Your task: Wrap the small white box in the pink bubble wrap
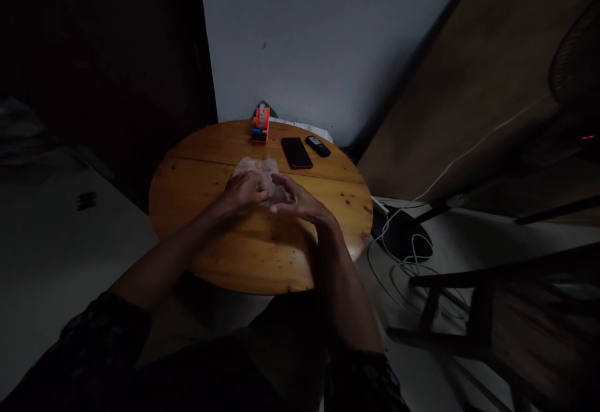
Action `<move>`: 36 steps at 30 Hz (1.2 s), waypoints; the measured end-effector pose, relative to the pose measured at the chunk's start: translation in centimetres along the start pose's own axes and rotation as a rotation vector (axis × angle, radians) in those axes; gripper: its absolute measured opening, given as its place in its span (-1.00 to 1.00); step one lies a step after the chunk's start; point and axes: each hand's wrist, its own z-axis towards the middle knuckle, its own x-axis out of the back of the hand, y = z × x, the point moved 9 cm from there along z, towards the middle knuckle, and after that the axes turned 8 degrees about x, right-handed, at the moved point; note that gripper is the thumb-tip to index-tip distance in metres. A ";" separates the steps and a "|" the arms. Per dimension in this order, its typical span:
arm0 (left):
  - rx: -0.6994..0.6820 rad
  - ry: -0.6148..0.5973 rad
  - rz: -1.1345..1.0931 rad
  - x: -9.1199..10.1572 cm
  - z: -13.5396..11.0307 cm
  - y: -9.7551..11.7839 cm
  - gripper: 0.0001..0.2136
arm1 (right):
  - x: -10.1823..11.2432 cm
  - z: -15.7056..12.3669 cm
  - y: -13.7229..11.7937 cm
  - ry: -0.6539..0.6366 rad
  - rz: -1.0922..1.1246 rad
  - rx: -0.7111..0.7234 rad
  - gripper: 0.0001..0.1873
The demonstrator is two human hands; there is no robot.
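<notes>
On the table (272,243), crinkled plastic (262,166) is lying under the left hand (242,190) and beside the curled right hand (300,200); whether either is pinching it, I can't tell. Beyond, an orange dispenser (267,119) is holding pale tape (261,114).

Head-worn view, facing forward and down, close above table (253,252)

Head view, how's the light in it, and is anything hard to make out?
Head view: dim overall, darkest at upper left; a pale sheen at the table's right edge, with a shadow beside the right forearm. Head view: the clear plastic by the hands is indistinct; the fan fades into darkness.
</notes>
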 end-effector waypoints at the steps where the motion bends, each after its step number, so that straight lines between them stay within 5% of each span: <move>1: 0.006 -0.020 -0.031 -0.1 0.4 -0.2 -0.88 | 0.3 0.2 0.4 0.040 -0.055 -0.006 -0.22; 6: -0.043 -0.085 -0.239 -0.7 2.1 -0.9 -0.87 | 1.7 0.6 1.8 0.215 -0.191 -0.089 -0.78; 13: -0.129 -0.210 -0.369 -1.5 2.8 -0.8 -0.84 | 0.9 -0.2 0.6 0.099 -0.102 -0.238 -0.78; 19: -0.162 -0.320 -0.455 -1.5 2.1 0.0 -0.81 | 0.9 0.0 0.5 0.187 -0.024 -0.190 -0.78; 29: -0.104 -0.247 -0.553 -1.5 2.2 -0.7 -0.84 | 2.2 0.3 3.8 0.266 -0.183 -0.200 -0.85; 36: -0.087 -0.213 -0.569 -1.5 1.9 -0.7 -0.87 | 3.1 0.4 1.8 0.383 -0.435 -0.123 -0.80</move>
